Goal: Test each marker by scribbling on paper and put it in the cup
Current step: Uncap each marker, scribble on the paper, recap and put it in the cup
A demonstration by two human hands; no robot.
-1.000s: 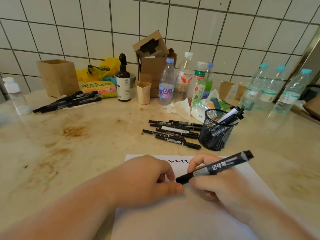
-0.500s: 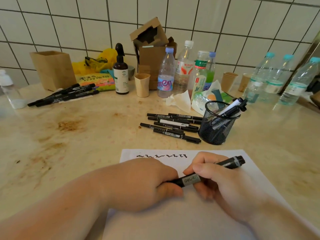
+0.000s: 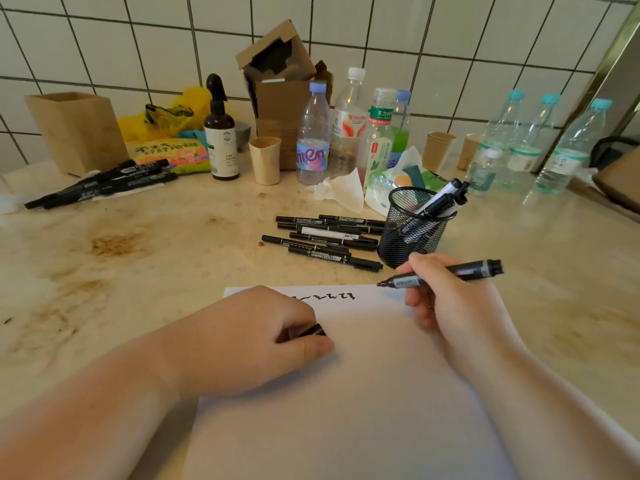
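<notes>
Right hand (image 3: 446, 299): our grip pinches the uncapped marker (image 3: 440, 276), tip at the paper's (image 3: 346, 393) top edge | left hand (image 3: 249, 341): grip curled round the black cap (image 3: 313, 331), resting on paper | mesh cup (image 3: 414, 226) just behind on tabletop (image 3: 145, 258), loose markers (image 3: 325, 239) beside it.

Setting: informal work corner, kitchen- or utility-like. White tiled wall (image 3: 398, 26) behind a stained, marble-look tabletop (image 3: 145, 258). Far edge cluttered with plastic water bottles (image 3: 313, 140), paper cups (image 3: 265, 160), a dark spray bottle (image 3: 221, 140), torn cardboard boxes (image 3: 277, 77), snack packets (image 3: 166, 152). Exact room type cannot be told.
</notes>
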